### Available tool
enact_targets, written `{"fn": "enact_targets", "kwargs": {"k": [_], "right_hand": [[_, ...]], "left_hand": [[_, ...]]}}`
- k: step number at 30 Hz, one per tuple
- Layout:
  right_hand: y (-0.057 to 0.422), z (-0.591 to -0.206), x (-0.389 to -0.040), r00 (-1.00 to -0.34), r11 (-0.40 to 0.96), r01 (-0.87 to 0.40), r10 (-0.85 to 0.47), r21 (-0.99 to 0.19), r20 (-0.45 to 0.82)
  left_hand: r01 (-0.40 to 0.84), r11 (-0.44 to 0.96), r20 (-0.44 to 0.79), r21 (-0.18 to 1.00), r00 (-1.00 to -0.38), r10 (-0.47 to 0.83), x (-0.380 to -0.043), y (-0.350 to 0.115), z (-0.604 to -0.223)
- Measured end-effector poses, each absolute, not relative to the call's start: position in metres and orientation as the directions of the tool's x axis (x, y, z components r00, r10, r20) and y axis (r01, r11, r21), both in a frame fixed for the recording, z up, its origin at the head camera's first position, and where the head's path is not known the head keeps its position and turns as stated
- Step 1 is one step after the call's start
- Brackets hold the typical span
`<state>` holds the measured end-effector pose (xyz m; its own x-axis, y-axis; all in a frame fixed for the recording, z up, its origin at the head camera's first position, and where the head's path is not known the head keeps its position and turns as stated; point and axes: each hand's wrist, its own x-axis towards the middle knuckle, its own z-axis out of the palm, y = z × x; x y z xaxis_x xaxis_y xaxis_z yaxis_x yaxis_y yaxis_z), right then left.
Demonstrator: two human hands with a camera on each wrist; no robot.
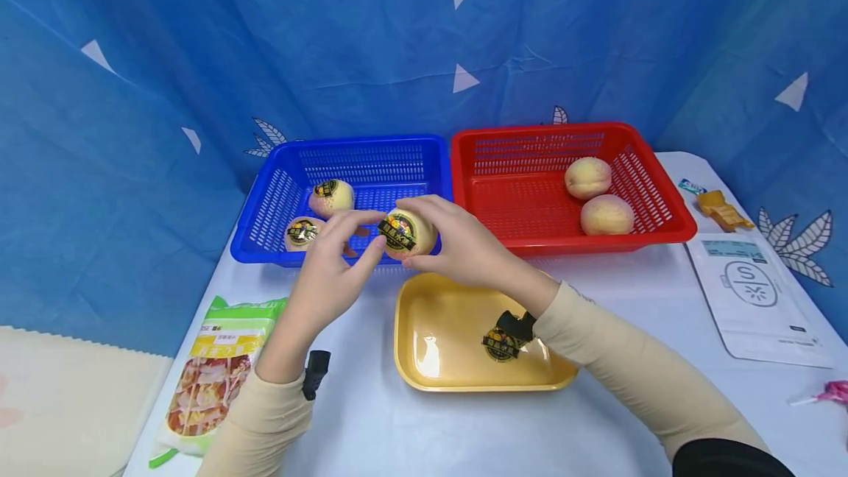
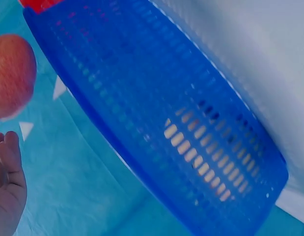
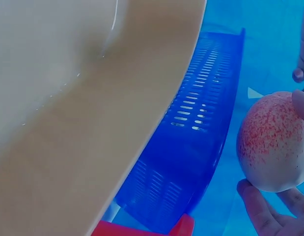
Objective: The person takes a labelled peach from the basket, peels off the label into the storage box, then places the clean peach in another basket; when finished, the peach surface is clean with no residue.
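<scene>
Over the front rim of the blue basket (image 1: 351,140), my right hand (image 1: 464,241) holds a pale yellow and pink peach (image 1: 414,234) between thumb and fingers. A round black-and-gold sticker (image 1: 399,232) on the peach faces me. Beside it my left hand (image 1: 329,274) is spread, thumb and index finger tips close to the sticker. In the left wrist view a gap shows between that hand (image 2: 9,182) and the peach (image 2: 13,73). Inside the blue basket sit two stickered peaches, one at the back (image 1: 331,198) and one in front (image 1: 302,232), the latter partly behind my left fingers.
A red basket (image 1: 523,245) with two plain peaches (image 1: 606,215) adjoins the blue one. Below my hands lies a yellow tray (image 1: 457,381) with another sticker (image 1: 501,344). A green-and-white food bag (image 1: 212,381) lies left; a white pouch (image 1: 755,300) and brown packet (image 1: 722,208) lie right.
</scene>
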<state>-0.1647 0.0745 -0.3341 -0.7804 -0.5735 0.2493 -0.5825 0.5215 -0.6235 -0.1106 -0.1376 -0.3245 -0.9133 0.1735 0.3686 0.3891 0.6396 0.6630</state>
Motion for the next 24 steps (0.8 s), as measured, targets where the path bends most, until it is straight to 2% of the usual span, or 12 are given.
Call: {"fn": "enact_targets", "kwargs": {"k": [4,24], "right_hand": [[0.077,-0.336,-0.163,-0.777,0.522,-0.592,-0.572,-0.614,0.263],[0.086,-0.34,-0.16,-0.745,0.513,-0.647,-0.584,-0.564,0.323]], "left_hand": [[0.395,0.627,0.382,0.671,-0.909,0.165,-0.11,-0.129,-0.328],[0.3,0.52,0.295,0.8,-0.951,0.094,-0.112,-0.118,-0.329]]}}
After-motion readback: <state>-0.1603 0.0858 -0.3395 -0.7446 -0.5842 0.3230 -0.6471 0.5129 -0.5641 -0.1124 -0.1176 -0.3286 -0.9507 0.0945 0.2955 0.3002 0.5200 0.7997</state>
